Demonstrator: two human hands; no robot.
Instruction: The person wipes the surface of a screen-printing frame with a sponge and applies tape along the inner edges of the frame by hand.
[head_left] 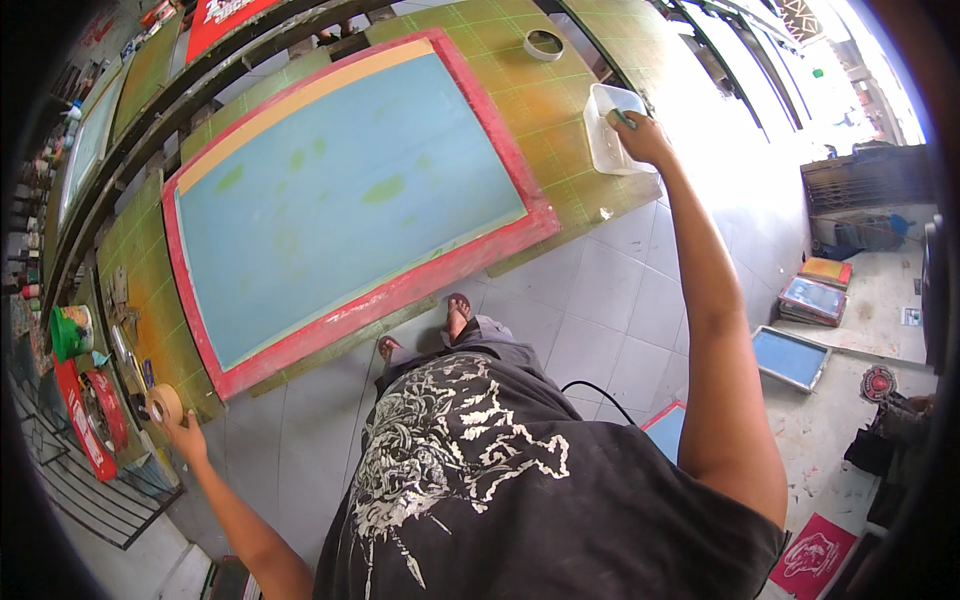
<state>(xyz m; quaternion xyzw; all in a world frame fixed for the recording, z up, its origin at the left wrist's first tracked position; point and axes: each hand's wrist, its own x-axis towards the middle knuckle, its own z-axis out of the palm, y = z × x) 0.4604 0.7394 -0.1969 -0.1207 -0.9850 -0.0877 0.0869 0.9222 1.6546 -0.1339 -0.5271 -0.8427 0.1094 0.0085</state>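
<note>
At the board's right end, my right hand [645,143] grips a small green item [619,118], its exact kind hard to tell, inside a translucent plastic container [605,158]. At the left end, my left hand [183,431] has its fingers on a beige tape roll [166,402] and appears to grip it. Between my hands a large screen [340,190] with a red frame [400,298], a blue face with green blotches and a tan strip along its far edge lies on green gridded boards [560,190].
Another tape roll [543,46] sits at the back. A green bucket [70,331] and tools crowd the left. Small screens [790,355] and stacked frames [812,296] lie at the right. A black cable [600,392] curves near my body; my feet stand on tiled floor [580,290].
</note>
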